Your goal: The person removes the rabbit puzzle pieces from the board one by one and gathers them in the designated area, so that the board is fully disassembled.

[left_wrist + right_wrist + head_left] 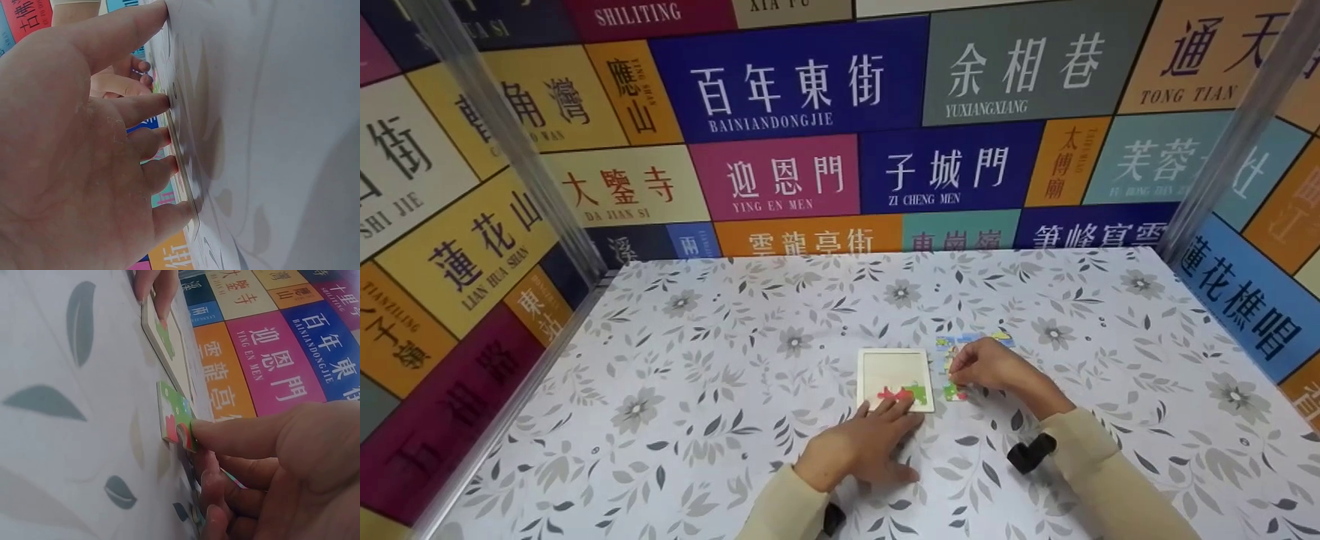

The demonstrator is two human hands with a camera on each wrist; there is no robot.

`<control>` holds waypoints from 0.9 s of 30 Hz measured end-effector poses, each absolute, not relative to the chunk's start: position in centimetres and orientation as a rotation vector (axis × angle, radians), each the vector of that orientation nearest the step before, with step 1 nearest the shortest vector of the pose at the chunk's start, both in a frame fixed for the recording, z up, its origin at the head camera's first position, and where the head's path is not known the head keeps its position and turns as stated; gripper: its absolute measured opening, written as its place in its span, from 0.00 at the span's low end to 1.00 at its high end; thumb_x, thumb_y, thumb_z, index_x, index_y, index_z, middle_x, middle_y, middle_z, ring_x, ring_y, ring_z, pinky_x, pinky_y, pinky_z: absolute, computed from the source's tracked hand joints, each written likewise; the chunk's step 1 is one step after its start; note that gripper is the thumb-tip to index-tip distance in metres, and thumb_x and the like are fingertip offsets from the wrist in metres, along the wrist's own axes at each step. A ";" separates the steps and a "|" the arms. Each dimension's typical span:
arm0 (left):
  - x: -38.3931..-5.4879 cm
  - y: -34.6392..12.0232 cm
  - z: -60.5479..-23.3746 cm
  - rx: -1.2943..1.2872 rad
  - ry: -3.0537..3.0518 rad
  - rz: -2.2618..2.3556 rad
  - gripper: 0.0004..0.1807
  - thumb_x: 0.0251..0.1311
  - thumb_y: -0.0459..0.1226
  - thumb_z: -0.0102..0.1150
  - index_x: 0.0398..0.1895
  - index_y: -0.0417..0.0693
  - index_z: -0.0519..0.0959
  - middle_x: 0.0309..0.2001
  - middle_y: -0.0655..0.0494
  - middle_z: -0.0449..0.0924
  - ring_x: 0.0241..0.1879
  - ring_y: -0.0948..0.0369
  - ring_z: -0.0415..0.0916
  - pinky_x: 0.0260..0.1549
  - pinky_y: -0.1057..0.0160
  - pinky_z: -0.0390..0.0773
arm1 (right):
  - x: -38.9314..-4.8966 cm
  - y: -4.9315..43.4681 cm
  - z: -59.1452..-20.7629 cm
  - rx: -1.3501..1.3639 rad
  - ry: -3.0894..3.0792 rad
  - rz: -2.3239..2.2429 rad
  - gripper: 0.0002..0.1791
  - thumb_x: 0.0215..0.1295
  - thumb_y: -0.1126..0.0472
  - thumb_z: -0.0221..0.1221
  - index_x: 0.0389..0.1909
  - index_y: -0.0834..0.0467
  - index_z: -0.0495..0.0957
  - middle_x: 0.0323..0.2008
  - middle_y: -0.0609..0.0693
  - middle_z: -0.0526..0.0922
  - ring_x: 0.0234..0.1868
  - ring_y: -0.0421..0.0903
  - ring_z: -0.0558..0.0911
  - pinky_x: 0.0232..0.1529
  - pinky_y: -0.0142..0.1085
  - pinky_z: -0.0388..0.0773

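Note:
A shallow white puzzle tray (894, 367) lies on the table, with a few red and green puzzle pieces (913, 393) along its near side. My left hand (866, 442) rests flat, its straight fingertips over the tray's near rim and the thumb spread on the cloth. Just right of the tray, my right hand (986, 367) pinches a green, white and red puzzle piece (175, 413) at its edge between thumb and curled fingers. Other colourful puzzle pieces (943, 343) lie beside and partly under the right hand, which hides some of them.
A white cloth (720, 390) with grey flowers and leaves covers the table. Behind it stands a wall of coloured panels (787, 176) with Chinese lettering. Clear upright posts (1222, 142) rise at the back corners. Black straps (1031, 452) sit at the wrists over beige sleeves.

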State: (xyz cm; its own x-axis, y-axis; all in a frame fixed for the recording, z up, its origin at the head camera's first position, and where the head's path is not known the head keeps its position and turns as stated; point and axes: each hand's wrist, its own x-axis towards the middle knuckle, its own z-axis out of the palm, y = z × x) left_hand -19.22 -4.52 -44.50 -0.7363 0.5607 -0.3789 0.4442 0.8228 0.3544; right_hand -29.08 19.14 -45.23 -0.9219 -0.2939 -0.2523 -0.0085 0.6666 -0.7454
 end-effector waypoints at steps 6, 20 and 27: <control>-19.2 -4.5 -44.4 0.736 2.522 0.334 0.43 0.63 0.55 0.62 0.79 0.62 0.56 0.82 0.61 0.42 0.82 0.58 0.40 0.80 0.50 0.43 | -29.0 19.0 -45.5 -0.251 2.562 -1.136 0.05 0.61 0.66 0.66 0.35 0.65 0.84 0.30 0.51 0.86 0.27 0.39 0.74 0.29 0.32 0.72; -19.1 -4.5 -44.5 0.760 2.547 0.312 0.43 0.63 0.55 0.62 0.79 0.60 0.56 0.82 0.60 0.42 0.82 0.58 0.40 0.80 0.51 0.43 | -28.7 18.2 -44.5 -0.282 2.582 -1.141 0.06 0.66 0.61 0.64 0.36 0.61 0.84 0.29 0.47 0.84 0.27 0.40 0.74 0.29 0.33 0.71; -19.2 -4.3 -44.4 0.738 2.538 0.319 0.44 0.61 0.55 0.62 0.79 0.62 0.56 0.82 0.61 0.42 0.82 0.59 0.39 0.80 0.50 0.43 | -28.5 16.9 -43.9 -0.473 2.571 -1.145 0.08 0.68 0.59 0.63 0.37 0.61 0.84 0.31 0.49 0.85 0.28 0.40 0.74 0.29 0.33 0.71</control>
